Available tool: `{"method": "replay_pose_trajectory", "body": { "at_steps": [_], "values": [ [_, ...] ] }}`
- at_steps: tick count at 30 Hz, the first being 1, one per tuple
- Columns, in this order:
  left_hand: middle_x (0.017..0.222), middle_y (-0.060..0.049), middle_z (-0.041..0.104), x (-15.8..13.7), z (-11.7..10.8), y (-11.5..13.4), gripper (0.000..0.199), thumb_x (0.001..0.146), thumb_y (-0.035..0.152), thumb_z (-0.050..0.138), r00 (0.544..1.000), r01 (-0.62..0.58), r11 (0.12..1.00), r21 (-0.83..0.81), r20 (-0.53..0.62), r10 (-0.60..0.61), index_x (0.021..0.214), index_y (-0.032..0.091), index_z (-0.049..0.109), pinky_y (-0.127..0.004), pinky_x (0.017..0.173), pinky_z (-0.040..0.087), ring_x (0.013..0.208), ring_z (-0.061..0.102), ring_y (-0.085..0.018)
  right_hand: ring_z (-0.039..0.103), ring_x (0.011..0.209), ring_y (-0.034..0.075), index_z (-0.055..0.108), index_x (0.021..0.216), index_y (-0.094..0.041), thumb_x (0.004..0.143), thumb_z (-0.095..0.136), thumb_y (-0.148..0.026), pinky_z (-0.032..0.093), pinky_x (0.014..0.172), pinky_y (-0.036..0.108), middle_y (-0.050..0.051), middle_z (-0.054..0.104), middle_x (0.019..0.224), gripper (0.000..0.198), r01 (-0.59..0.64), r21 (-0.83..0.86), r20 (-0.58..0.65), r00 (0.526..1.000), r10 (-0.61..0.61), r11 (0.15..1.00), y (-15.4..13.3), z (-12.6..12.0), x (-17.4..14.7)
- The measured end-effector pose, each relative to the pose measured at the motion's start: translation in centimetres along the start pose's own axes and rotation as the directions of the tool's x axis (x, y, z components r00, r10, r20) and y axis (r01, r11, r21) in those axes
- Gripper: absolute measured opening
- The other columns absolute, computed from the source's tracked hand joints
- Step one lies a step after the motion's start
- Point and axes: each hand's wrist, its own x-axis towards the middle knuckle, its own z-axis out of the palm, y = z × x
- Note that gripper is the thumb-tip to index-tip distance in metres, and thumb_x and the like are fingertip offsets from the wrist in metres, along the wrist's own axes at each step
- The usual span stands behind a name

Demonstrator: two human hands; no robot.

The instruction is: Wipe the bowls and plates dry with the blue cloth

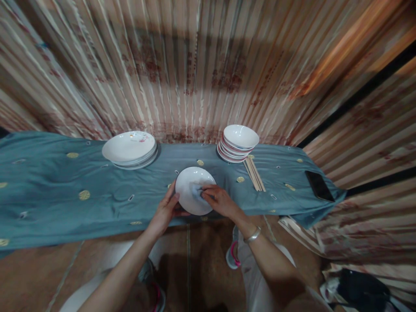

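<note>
A round white bowl (188, 201) is tilted toward me over the front part of the table. My left hand (166, 209) grips its left rim, thumb on the near side and fingers behind. My right hand (220, 200) reaches over the right rim, its fingers closed on a pale grey-blue cloth (195, 190) that touches the inside of the bowl. The cloth is smeared by motion. Beyond my right hand stands a stack of bowls (240, 136) with red-marked sides, and beside it lie several chopsticks (255, 174).
Several plates, the top one flower-patterned (128, 147), are stacked at the back left. A dark phone (319, 185) lies near the right end of the blue cloth-covered table (107, 203). Pleated curtains (182, 69) hang directly behind. A black bag (362, 289) sits low at right.
</note>
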Motion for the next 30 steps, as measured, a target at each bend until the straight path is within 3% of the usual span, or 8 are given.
{"method": "replay_pose_trajectory", "body": {
  "at_steps": [7,16,22,30],
  "values": [
    [0.126,-0.011,0.066,-0.5,0.5,0.7,0.1,0.07,0.048,0.081,1.0,0.017,1.0,0.022,0.008,-0.017,0.156,0.034,0.03,-0.039,0.063,0.064,0.087,0.072,-0.027,0.059,0.125,0.022,0.072,0.111,-0.022,0.096,0.053,-0.028,0.044,0.11,0.041,0.01,0.067,0.13,0.024,0.011,-0.058,-0.049,0.999,-0.014,0.998,1.0,0.7,0.4],
    [0.129,-0.01,0.065,-0.3,0.3,-0.2,0.093,0.074,0.049,0.078,1.0,-0.023,1.0,0.008,0.016,0.023,0.154,0.036,0.033,-0.039,0.065,0.064,0.089,0.072,-0.027,0.04,0.143,0.026,0.055,0.138,-0.018,0.097,0.051,-0.034,0.033,0.119,0.048,0.015,0.047,0.151,0.044,-0.009,-0.086,-0.051,0.999,0.004,0.996,1.1,1.9,1.8],
    [0.134,-0.009,0.063,-0.8,0.5,0.2,0.091,0.077,0.043,0.077,0.999,0.002,1.0,-0.016,0.053,-0.001,0.155,0.036,0.031,-0.04,0.069,0.065,0.092,0.072,-0.027,0.031,0.149,0.028,0.048,0.144,-0.013,0.098,0.049,-0.035,0.026,0.123,0.05,0.018,0.035,0.158,0.052,-0.052,-0.034,-0.037,0.998,0.05,0.998,0.0,2.6,2.9],
    [0.143,-0.007,0.057,-0.6,0.5,-0.1,0.079,0.083,0.039,0.071,0.999,-0.009,1.0,-0.001,0.053,0.009,0.153,0.039,0.034,-0.04,0.071,0.065,0.095,0.072,-0.024,0.03,0.149,0.024,0.049,0.144,-0.02,0.098,0.049,-0.031,0.024,0.124,0.047,0.013,0.034,0.16,0.047,0.049,0.105,-0.02,0.999,-0.047,0.993,-2.2,3.6,3.6]
  ]
}}
